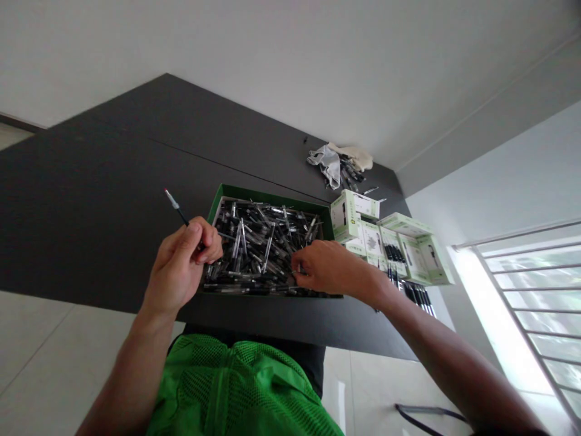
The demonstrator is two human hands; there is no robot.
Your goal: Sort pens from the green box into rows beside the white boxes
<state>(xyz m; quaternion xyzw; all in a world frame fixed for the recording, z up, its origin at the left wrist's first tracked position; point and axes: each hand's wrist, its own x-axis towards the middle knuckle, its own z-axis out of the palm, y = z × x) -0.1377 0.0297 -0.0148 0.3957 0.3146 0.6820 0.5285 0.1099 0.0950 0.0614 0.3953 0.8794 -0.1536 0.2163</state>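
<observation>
My left hand is closed around a slim pen, held just left of the box. Its dark shaft slants up and left to a pale section with a small reddish end. A shallow green-sided box is heaped with black and clear pen parts. Inside the box's right side, my right hand has its fingers pinched together down at the heap. Whatever they grip is hidden among the pieces.
Several pale green cartons stand right of the box, some with dark pens in or beside them. Cloth gloves lie over more pens at the back. Walls border the dark table behind and at right.
</observation>
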